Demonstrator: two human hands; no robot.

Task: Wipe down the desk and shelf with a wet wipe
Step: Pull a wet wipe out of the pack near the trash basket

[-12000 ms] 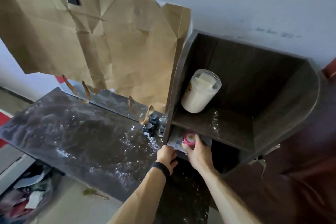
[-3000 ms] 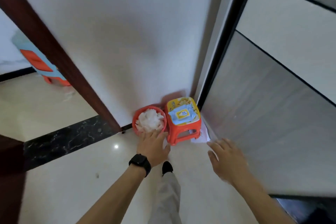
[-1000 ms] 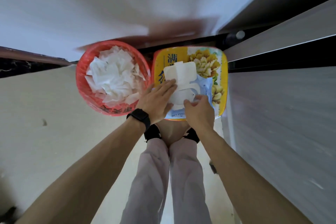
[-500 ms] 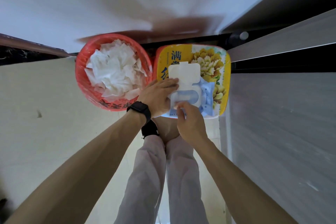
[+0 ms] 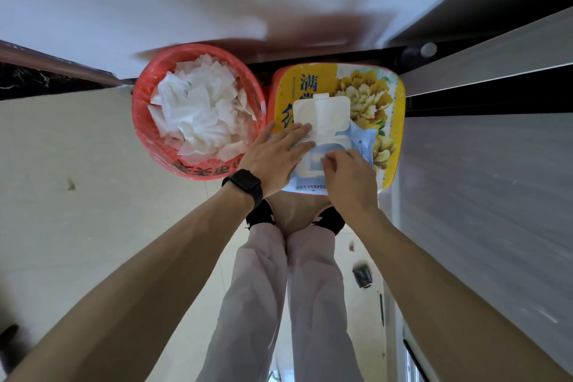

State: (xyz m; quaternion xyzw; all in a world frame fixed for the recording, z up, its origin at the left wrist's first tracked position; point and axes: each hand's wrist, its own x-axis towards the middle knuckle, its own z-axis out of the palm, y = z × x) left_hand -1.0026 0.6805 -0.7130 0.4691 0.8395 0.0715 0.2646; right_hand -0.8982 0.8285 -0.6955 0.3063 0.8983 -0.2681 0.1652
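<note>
Where the yellow flowered stool (image 5: 387, 93) sits right of centre in the head view, the pale blue wet-wipe pack (image 5: 363, 140) lies flat on it. Its white flip lid (image 5: 322, 112) opens toward the frame's top, and hands hide its long axis. The left hand (image 5: 273, 155) presses it with straight fingers. The right hand (image 5: 350, 177) curls its fingers at the opening; whether it is pinching a wipe, I cannot tell.

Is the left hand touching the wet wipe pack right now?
Touching. The head view shows the left hand flat on the wet wipe pack, fingers reaching its open lid.
</note>
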